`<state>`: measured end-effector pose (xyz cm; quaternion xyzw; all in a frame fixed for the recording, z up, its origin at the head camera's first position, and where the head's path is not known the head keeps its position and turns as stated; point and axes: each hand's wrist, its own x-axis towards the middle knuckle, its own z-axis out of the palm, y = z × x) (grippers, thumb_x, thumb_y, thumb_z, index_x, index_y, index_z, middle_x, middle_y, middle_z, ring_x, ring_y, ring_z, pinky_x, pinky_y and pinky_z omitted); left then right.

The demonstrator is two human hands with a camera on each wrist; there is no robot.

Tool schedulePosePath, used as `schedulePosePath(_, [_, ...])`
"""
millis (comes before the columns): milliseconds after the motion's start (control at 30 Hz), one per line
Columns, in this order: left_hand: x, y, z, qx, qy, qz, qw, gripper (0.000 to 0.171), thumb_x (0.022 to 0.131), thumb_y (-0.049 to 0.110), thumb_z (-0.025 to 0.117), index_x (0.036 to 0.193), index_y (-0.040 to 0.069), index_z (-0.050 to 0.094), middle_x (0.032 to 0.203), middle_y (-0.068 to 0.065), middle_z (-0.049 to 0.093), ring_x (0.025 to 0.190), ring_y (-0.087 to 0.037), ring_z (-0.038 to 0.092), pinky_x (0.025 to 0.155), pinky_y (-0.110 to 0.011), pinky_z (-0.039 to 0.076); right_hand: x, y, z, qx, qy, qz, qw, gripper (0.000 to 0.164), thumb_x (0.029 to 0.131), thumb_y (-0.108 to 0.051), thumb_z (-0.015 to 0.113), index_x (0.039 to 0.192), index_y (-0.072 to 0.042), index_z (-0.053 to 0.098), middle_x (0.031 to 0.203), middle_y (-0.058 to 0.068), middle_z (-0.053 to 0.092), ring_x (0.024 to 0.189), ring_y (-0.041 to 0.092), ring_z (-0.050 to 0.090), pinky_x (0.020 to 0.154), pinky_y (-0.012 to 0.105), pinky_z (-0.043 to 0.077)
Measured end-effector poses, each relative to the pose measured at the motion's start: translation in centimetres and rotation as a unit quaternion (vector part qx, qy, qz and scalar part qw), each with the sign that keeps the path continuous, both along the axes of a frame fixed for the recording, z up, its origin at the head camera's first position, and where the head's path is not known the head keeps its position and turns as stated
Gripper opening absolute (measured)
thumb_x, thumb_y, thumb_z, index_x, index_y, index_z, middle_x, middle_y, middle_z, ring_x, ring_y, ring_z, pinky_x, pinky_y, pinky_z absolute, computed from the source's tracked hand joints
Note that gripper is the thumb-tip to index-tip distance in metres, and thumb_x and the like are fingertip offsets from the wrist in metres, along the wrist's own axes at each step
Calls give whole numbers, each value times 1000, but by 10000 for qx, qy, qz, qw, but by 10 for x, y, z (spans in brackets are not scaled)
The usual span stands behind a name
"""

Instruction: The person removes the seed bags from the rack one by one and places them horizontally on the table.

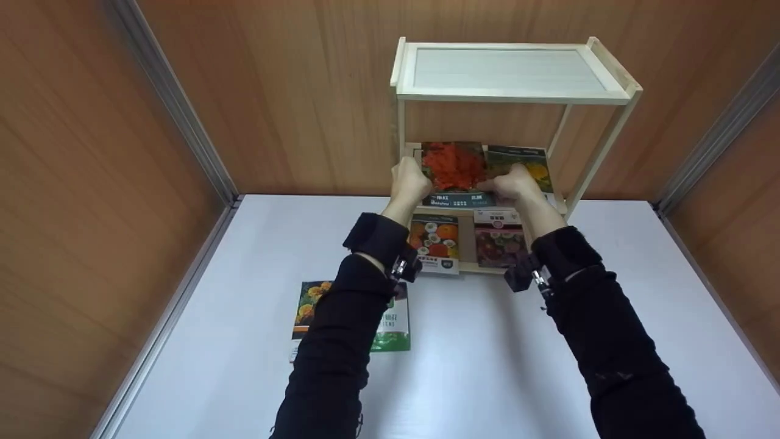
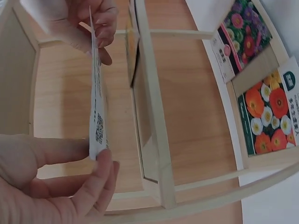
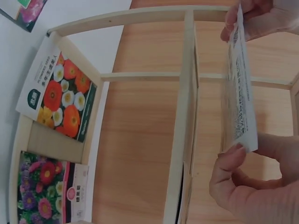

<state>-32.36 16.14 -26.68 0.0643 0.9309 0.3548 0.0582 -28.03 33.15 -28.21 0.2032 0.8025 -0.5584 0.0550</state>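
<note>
A seed packet with a large red flower (image 1: 454, 166) is held upright over the middle shelf of a small wooden rack (image 1: 515, 97). My left hand (image 1: 409, 181) pinches one side edge between thumb and fingers, and my right hand (image 1: 517, 184) pinches the opposite edge. From the left wrist the packet (image 2: 97, 107) appears almost edge-on, its printed back partly visible. A packet with yellow flowers (image 1: 537, 169) is on the same shelf at the right, partly hidden by my right hand. The rack's top panel is above both hands.
On the bottom shelf lie an orange-and-white flower packet (image 1: 434, 238) and a pink-purple flower packet (image 1: 496, 244). Left of centre on the white table (image 1: 244, 390), a marigold-coloured packet (image 1: 308, 305) and a green-white packet (image 1: 395, 329) lie partly under my left sleeve. A wooden wall (image 1: 292, 103) stands behind the rack.
</note>
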Motion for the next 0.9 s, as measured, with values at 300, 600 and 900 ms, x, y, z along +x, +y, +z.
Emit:
schedulePosePath(300, [21,-21,-8,1174,57,-321,9926,36,73,7,71,105,-3,59,103,-12,59,97,-23,53,77,-29,46,28,3,-1,-58,788,224,9966,40,83,-16,63,110,10,50,69,-1,55,56,5,51,50,17,45])
schedulePosePath(600, [64,-38,-36,2081,604,-892,9722,34,73,2,70,104,-7,60,82,-10,61,77,-18,58,68,-22,48,77,0,-24,171,1535,325,9875,32,81,-21,65,96,4,52,70,1,59,51,5,48,48,18,46])
schedulePosePath(900, [108,-47,-77,2313,1175,-971,9609,39,71,0,71,106,-9,58,81,-10,61,72,-15,58,61,-19,48,117,-10,-63,153,2053,-20,9786,25,81,-11,64,94,8,55,73,10,58,54,9,53,48,20,47])
